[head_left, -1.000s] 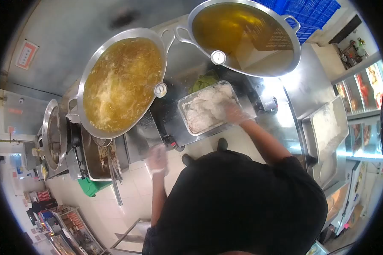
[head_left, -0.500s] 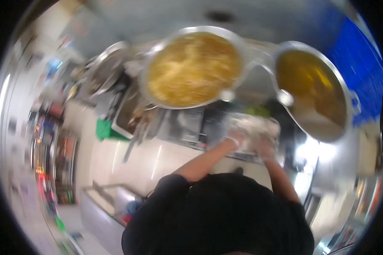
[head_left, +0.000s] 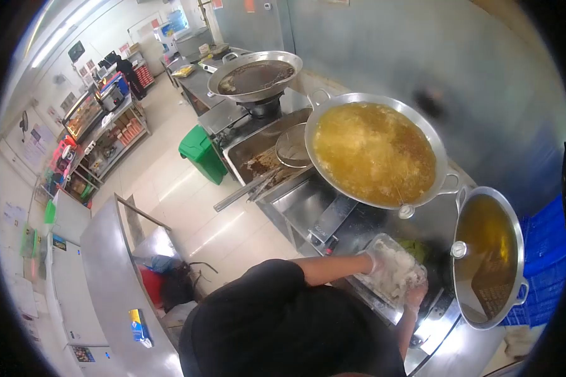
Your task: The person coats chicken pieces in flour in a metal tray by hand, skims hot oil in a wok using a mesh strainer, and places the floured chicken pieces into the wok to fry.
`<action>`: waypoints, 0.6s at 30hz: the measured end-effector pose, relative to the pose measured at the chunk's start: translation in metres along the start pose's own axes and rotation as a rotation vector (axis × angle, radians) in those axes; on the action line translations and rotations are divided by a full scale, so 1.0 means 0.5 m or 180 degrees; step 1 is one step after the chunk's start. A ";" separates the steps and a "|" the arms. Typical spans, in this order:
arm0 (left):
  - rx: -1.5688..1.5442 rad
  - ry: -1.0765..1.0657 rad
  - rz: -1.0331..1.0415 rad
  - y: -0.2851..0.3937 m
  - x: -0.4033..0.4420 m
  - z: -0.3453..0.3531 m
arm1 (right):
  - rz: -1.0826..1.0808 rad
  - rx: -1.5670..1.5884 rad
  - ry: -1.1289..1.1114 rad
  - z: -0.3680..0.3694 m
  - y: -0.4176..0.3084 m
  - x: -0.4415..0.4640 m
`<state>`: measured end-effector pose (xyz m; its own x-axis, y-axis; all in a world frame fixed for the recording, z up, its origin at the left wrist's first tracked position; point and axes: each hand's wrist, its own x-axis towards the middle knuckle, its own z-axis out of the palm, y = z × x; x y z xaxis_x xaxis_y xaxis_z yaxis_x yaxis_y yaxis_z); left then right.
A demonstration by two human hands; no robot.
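Note:
A clear-sided tray [head_left: 375, 286] holds clumpy white powder [head_left: 393, 270] on the metal counter, below the big wok of bubbling yellow oil [head_left: 374, 154]. My left hand [head_left: 373, 260], in a clear glove, is closed at the tray's left end. At its right end my right hand [head_left: 416, 293], gloved too, has its fingers curled on the rim. Parts of the fingers of both hands are hidden by the tray and powder. Green cloth or leafy material [head_left: 413, 250] lies just behind the tray.
A second oil wok [head_left: 489, 261] with a thermometer stands at right, beside blue crates [head_left: 547, 257]. At left are a sink [head_left: 233, 152] with a strainer [head_left: 294, 146], a dark-filled wok [head_left: 256, 76], a green bin [head_left: 202, 154] and a steel table [head_left: 110, 267]. A person [head_left: 130, 76] stands far back.
The view has swung left, bringing more of the room in. My left hand, which was away from the tray, has come to its left end; my right hand has moved from the powder to the right end.

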<state>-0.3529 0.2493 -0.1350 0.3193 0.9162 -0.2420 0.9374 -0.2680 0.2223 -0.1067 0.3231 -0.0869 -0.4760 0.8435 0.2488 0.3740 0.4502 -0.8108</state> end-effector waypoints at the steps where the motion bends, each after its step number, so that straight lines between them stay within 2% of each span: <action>1: -0.0102 0.0159 0.0045 0.005 -0.030 -0.026 | -0.0063 0.0034 -0.0030 0.000 -0.012 0.004; 2: -0.0212 0.0304 0.0103 0.009 -0.054 -0.054 | -0.0109 0.0066 -0.0057 0.000 -0.023 0.009; 5: -0.1069 0.0256 -0.0343 -0.001 -0.063 -0.124 | -0.0007 -0.0046 0.0115 -0.010 -0.094 -0.002; 8: -0.1358 0.1152 -0.0965 -0.038 -0.001 -0.044 | -0.0165 -0.0329 0.0314 0.002 -0.099 0.013; 10: -0.2147 0.1103 -0.1153 0.013 -0.035 -0.126 | -0.0445 -0.0865 0.0551 0.053 -0.064 0.004; 11: -0.2545 0.1047 -0.1264 0.035 -0.039 -0.163 | -0.0241 -0.1055 0.0588 0.081 -0.051 0.005; 14: -0.2270 0.0698 -0.1644 0.018 0.069 -0.055 | 0.0890 -0.1172 0.0402 0.133 -0.047 0.018; 17: -0.2507 0.0562 -0.1873 0.014 0.027 -0.123 | 0.0397 -0.1388 0.0284 0.095 -0.087 0.022; 18: -0.2539 0.0675 -0.1757 0.018 0.013 -0.146 | 0.0356 -0.1539 0.0295 0.102 -0.109 0.031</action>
<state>-0.3527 0.2744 -0.0659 -0.2383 0.9073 -0.3464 0.5544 0.4199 0.7185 -0.1751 0.2967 -0.0659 -0.3474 0.9070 0.2382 0.7551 0.4212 -0.5024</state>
